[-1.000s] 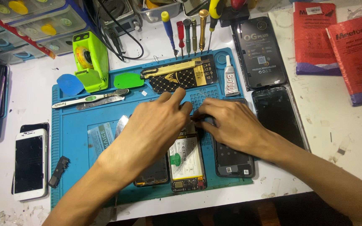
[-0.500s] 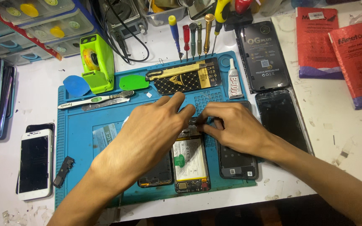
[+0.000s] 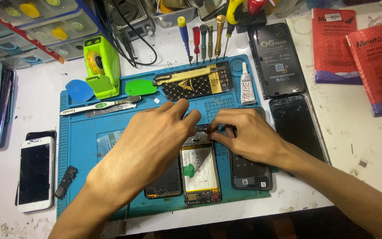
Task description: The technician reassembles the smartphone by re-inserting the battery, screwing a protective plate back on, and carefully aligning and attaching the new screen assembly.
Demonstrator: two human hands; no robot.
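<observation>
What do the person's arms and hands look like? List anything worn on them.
Both arms are bare to the edge of the picture: no sleeves, gloves or watch in view. The left hand and right hand show no rings or bands on the visible fingers, and the nails look short and unpainted. No cables or markings appear on either forearm.

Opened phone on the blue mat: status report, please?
Left hand and right hand both pinching at top edge of opened phone with white battery. Black back cover beside it. Nothing blocking.

Opened phone's (image 3: 198,170) top end hidden under both hands' fingers (image 3: 186,116).
</observation>
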